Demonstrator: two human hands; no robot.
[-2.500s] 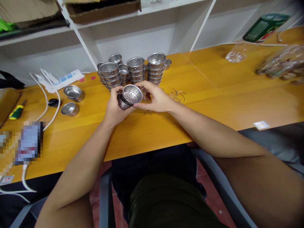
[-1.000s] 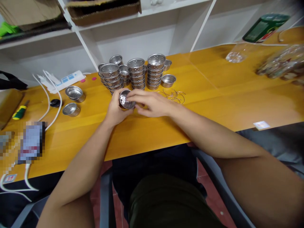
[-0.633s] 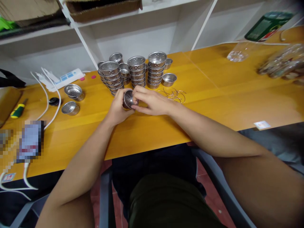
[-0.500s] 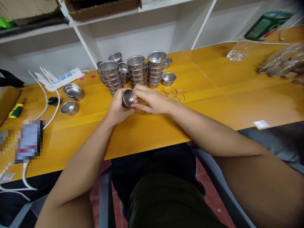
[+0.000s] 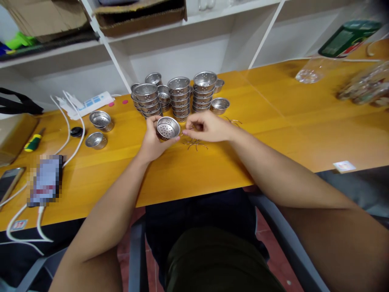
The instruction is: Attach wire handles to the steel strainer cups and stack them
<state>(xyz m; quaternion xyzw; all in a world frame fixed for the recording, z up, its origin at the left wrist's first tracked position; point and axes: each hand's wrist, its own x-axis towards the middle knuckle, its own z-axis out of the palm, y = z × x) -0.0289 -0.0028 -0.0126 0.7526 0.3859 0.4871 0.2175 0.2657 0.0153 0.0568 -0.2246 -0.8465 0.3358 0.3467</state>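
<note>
My left hand (image 5: 151,141) is wrapped round a small perforated metal cup (image 5: 168,129), tilted so its open top and holed bottom face me. Just right of the cup's rim, my right hand (image 5: 208,127) has thumb and forefinger pinched together. A fine glint shows at those fingertips, too small to make out. Thin curved wires (image 5: 196,143) lie on the table below and behind the right hand. Behind both hands stand several stacks of similar cups (image 5: 179,97), with a single cup (image 5: 220,106) at their right.
Two more cups (image 5: 96,140) sit to the left, by a black cap (image 5: 76,132) and white cables. A power strip (image 5: 95,103), a screwdriver (image 5: 34,142) and a phone (image 5: 10,182) lie farther left. At the right are a plastic bottle (image 5: 349,38) and a clear bag (image 5: 364,85).
My right hand has drawn back from the cup's rim to the right. The cup has turned, so more of its inside shows. The camera view has shifted slightly.
</note>
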